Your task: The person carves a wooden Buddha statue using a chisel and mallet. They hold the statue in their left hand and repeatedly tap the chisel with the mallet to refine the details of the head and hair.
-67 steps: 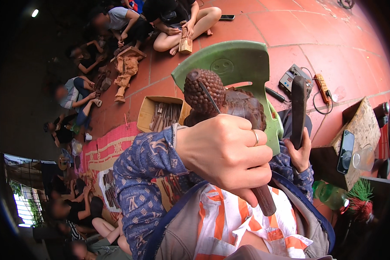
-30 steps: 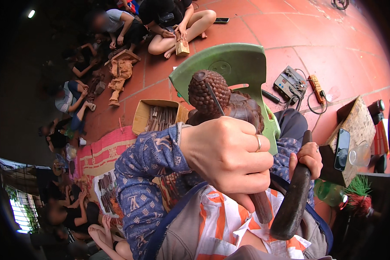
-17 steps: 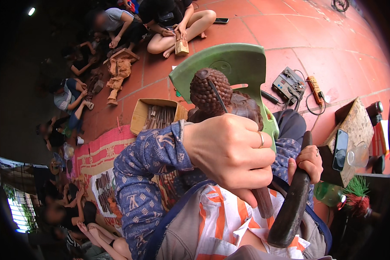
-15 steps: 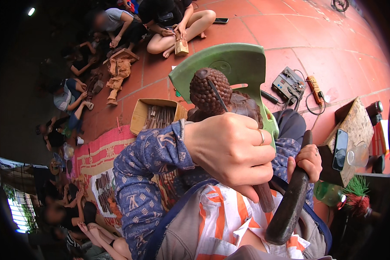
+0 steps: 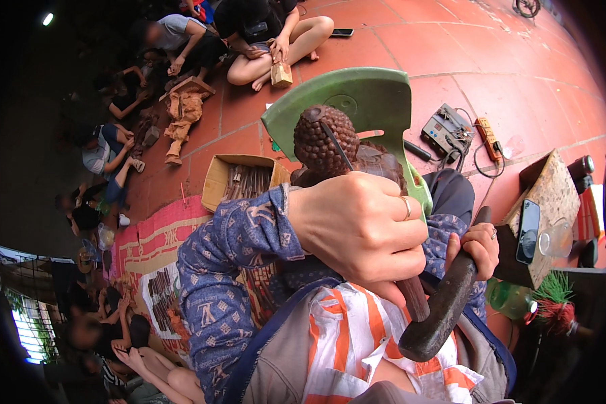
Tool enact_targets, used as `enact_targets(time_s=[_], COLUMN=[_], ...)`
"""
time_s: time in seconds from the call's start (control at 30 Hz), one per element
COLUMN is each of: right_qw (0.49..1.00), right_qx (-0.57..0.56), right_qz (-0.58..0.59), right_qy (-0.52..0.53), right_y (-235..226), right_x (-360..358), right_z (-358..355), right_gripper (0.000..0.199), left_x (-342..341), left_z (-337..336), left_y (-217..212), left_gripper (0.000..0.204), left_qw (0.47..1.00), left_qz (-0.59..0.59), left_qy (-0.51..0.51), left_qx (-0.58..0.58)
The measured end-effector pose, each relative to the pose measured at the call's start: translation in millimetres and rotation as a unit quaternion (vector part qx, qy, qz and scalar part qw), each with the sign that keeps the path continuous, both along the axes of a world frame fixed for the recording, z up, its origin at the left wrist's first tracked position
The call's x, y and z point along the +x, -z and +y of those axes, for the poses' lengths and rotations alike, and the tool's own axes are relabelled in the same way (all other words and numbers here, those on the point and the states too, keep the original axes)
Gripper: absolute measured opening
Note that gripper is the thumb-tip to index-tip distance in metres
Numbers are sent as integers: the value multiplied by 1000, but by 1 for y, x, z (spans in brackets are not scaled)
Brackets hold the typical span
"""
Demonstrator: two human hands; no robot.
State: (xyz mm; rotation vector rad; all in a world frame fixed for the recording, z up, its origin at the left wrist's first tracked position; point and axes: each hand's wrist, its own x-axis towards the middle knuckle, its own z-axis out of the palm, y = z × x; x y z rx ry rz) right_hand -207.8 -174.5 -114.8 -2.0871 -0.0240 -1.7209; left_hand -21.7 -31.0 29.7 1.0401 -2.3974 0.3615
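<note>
Gripping chisel (image 5: 413, 298) in left hand (image 5: 360, 229), mallet (image 5: 446, 308) in right hand (image 5: 478, 251), mallet now nearer chisel than before

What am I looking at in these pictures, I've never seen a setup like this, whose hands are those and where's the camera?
There's no machine here: these are one person's bare hands, seen from a fisheye camera worn on the head, looking down, so edges bend. The left hand grips a thin chisel, its blade reaching to the bumpy head of a dark carving. The right hand holds a dark club close to the handle's end; whether they touch is unclear. A green plastic chair shows behind the carving. On the speckled board at right lie a phone and a clear cup.
</note>
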Motion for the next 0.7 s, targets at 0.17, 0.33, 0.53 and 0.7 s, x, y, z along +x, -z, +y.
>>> enact_targets(time_s=[0.17, 0.33, 0.53, 0.7], right_qw=[1000, 999, 1000, 999], right_qx=[8, 3, 3, 2], right_qz=[-8, 3, 21, 27], right_qy=[-26, -36, -15, -44], right_y=[-7, -25, -38, -54], right_x=[-2, -10, -12, -11], right_z=[0, -2, -2, -4], right_gripper=[28, 27, 27, 26], left_x=[-2, -4, -5, -7], left_z=[3, -3, -3, -2], left_y=[-5, -6, -9, -13], left_gripper=[43, 47, 52, 54], left_qw=[999, 995, 990, 985], left_qz=[44, 88, 116, 148], left_qy=[17, 44, 51, 54], left_qx=[1, -26, -58, -67])
